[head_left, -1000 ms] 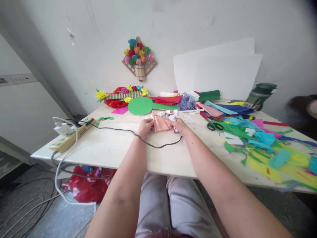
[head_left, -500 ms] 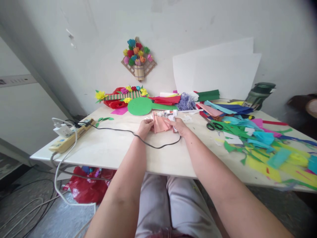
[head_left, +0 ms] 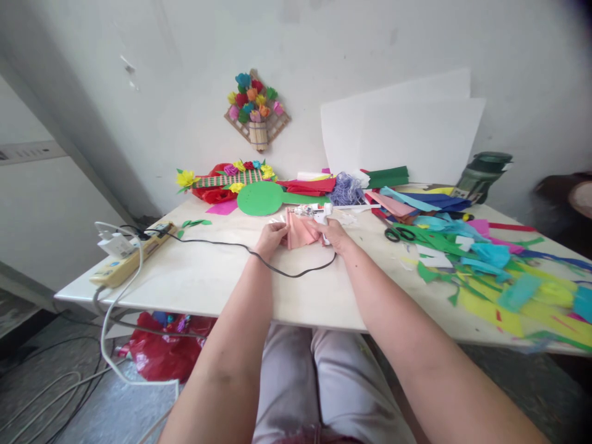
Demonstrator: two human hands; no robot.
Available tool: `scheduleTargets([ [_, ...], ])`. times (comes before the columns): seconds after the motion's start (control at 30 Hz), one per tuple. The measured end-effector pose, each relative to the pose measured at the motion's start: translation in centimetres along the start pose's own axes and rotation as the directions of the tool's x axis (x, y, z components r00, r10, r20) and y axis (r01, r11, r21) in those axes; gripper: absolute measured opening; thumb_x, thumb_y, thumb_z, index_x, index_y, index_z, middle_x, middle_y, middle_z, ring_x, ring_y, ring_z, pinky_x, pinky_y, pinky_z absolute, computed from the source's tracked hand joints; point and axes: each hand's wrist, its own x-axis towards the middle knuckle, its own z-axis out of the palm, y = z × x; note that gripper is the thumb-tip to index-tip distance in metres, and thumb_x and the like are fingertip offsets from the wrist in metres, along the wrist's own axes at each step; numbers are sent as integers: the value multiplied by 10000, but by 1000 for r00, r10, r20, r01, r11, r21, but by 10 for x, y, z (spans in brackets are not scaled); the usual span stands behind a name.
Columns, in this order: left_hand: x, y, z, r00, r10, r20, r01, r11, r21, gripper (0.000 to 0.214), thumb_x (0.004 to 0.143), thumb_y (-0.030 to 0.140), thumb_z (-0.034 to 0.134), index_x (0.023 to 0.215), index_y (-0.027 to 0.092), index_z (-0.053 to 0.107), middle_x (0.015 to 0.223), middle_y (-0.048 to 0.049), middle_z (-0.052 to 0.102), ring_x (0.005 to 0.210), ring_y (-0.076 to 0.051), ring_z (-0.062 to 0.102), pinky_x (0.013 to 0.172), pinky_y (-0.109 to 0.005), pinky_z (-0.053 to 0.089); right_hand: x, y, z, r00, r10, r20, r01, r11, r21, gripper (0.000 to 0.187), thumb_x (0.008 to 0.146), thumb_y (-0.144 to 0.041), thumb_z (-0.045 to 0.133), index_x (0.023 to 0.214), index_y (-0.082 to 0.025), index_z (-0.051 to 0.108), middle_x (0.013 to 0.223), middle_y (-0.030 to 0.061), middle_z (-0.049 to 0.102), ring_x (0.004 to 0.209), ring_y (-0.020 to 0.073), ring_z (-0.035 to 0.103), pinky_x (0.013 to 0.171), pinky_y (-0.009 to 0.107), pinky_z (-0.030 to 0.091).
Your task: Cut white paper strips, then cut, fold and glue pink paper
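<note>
A folded piece of pink crepe paper [head_left: 300,232] lies in the middle of the white table [head_left: 222,280]. My left hand [head_left: 270,238] pinches its left edge with closed fingers. My right hand [head_left: 333,236] grips its right edge, fingers curled. Just behind the paper lies a white glue gun [head_left: 319,214]; its black cord [head_left: 259,256] curves across the table in front of my hands.
A power strip [head_left: 124,259] with a plug sits at the table's left edge. A green paper disc [head_left: 261,198], paper flowers [head_left: 226,176], black scissors [head_left: 400,234] and several coloured paper scraps [head_left: 485,259] crowd the back and right. A red bag [head_left: 161,345] lies under the table.
</note>
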Motion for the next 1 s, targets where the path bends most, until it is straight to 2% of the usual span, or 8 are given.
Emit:
scheduleTargets([
  [0.4, -1, 0, 0, 999, 1, 34, -2, 1000, 19, 320, 631, 408, 653, 734, 105, 651, 576, -21, 603, 464, -95, 514, 464, -209, 413, 0, -2, -1, 1000, -19, -9, 20, 1000, 17, 354, 610, -479, 676, 619, -163, 518, 429, -34, 530, 286, 56, 380, 281, 186, 278],
  [0.6, -1, 1, -1, 1000, 3, 8, -3, 1000, -1, 314, 620, 402, 661, 731, 108, 655, 591, -15, 600, 476, -86, 508, 449, -193, 389, 1, -5, 0, 998, -63, -13, 64, 995, 80, 358, 568, -460, 704, 608, -157, 516, 456, -20, 559, 305, 74, 439, 308, 193, 322],
  [0.7, -1, 2, -1, 1000, 8, -14, -9, 999, -33, 314, 612, 400, 672, 736, 112, 662, 599, -19, 611, 481, -84, 508, 431, -185, 358, 0, -7, -1, 997, -74, -7, 74, 993, 96, 351, 547, -436, 715, 579, -152, 512, 480, -2, 582, 312, 82, 458, 314, 201, 329],
  [0.8, -1, 2, -2, 1000, 2, -21, -4, 996, -84, 332, 601, 406, 686, 753, 111, 667, 608, -23, 623, 486, -85, 511, 425, -182, 344, -3, -9, -2, 997, -72, 11, 71, 994, 79, 341, 561, -421, 707, 536, -150, 501, 460, 4, 574, 287, 67, 421, 304, 203, 311],
  [1.0, 1, 1, -4, 999, 6, -31, -12, 985, -170, 375, 564, 413, 722, 761, 100, 662, 587, -21, 612, 478, -82, 504, 427, -185, 349, -5, -12, -4, 997, -28, 69, 25, 999, 36, 380, 592, -475, 687, 531, -143, 511, 417, -3, 541, 266, 61, 392, 276, 198, 284],
])
